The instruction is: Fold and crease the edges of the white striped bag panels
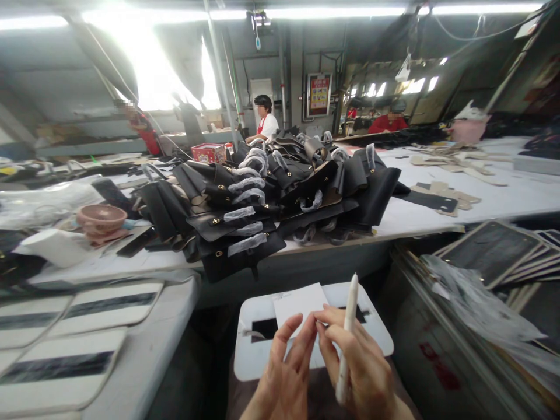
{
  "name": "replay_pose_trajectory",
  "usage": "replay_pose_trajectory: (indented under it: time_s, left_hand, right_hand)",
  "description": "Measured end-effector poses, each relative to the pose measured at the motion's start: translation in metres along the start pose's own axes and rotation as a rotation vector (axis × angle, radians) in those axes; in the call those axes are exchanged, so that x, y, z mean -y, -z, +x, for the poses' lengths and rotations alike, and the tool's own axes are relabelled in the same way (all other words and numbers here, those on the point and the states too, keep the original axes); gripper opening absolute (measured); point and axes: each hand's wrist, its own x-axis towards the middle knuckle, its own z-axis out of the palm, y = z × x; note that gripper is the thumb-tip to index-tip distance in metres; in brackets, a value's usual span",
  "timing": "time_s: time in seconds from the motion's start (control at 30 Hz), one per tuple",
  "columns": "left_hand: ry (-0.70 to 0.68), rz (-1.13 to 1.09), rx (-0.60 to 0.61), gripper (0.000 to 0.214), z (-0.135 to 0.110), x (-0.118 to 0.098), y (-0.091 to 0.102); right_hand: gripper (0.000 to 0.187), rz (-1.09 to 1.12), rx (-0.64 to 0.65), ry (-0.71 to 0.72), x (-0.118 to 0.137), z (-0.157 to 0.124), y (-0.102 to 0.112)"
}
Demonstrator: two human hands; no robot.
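Note:
My right hand (361,364) is closed around a white pen-like tool (351,315), its tip pointing up and away from me. My left hand (286,367) has its fingers stretched out and its thumb apart from them. The fingertips of both hands meet over the lower edge of a white card (300,303) with small print; anything tiny between them is hidden. Under the card lies a pale panel (247,364) with rounded corners and a black strip, resting on my lap.
A heap of black bags (262,198) with plastic-wrapped handles covers the table ahead. Pale panels with black strips (79,344) lie on the left. A bin (446,350) with plastic film and stacked dark panels (494,251) stands at right. Several people work farther back.

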Motion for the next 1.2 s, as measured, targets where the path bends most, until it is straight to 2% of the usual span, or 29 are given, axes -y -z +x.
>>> replay_pose_trajectory:
  time_s: [0.17, 0.3, 0.5, 0.63, 0.9, 1.1, 1.2]
  left_hand:
    - [-0.026, 0.055, -0.06, 0.057, 0.001, 0.008, 0.005]
    - [-0.036, 0.078, -0.069, 0.061, 0.0, 0.011, 0.006]
    - [-0.017, 0.124, -0.04, 0.068, -0.002, 0.01, 0.008]
    - [-0.002, 0.119, -0.051, 0.068, -0.001, 0.01, 0.009]
    - [-0.005, 0.127, -0.033, 0.07, 0.001, 0.009, 0.01]
    - [-0.03, 0.122, -0.12, 0.068, 0.0, 0.011, 0.007]
    - [-0.047, 0.122, -0.125, 0.068, 0.0, 0.011, 0.005]
  right_hand:
    - [0.029, -0.017, 0.075, 0.026, -0.008, -0.014, -0.004]
    - [0.028, -0.013, 0.051, 0.019, -0.007, -0.016, -0.006]
    - [0.022, 0.106, -0.067, -0.117, 0.005, -0.001, -0.005]
    - [0.02, 0.094, -0.12, -0.202, 0.009, 0.006, -0.003]
    - [0.018, 0.09, -0.124, -0.25, 0.009, 0.003, -0.004]
    - [0.018, 0.127, -0.126, -0.307, 0.011, 0.004, -0.004]
    - [0.018, 0.174, -0.112, -0.377, 0.013, 0.006, -0.003]
